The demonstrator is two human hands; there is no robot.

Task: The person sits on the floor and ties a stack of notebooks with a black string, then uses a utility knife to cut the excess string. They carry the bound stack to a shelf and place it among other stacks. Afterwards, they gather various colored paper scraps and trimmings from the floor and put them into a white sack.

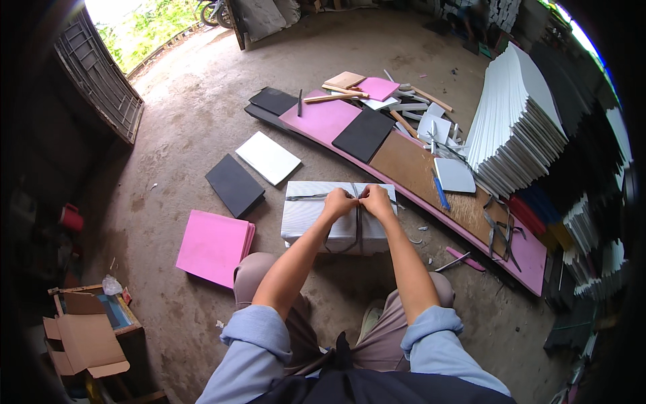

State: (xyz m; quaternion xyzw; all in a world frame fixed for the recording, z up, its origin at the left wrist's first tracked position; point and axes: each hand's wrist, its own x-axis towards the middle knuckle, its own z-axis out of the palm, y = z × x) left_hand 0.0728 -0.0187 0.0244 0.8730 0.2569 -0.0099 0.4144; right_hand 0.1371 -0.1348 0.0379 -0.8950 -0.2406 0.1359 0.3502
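Note:
A block-like bundle of white sheets (306, 222) lies on the floor before my knees. Dark grey strips (359, 232) run across it lengthwise and crosswise. Over the crossing, my left hand (341, 202) pinches a strip with its fingers closed. Close beside it my right hand (375, 200) is also closed on the strip, the fingertips of both hands nearly meeting. The exact form of the knot or loop between the fingers is hidden. A loose curve of strip hangs down the near side of the bundle.
Left of the bundle are a pink stack (212, 246), a black stack (234, 185) and a white stack (268, 157). A long low board (410, 165) slants across to the right, bearing a blue cutter (441, 190). Tall white sheets (515, 114) rise behind; an open cardboard box (87, 340) stands lower left.

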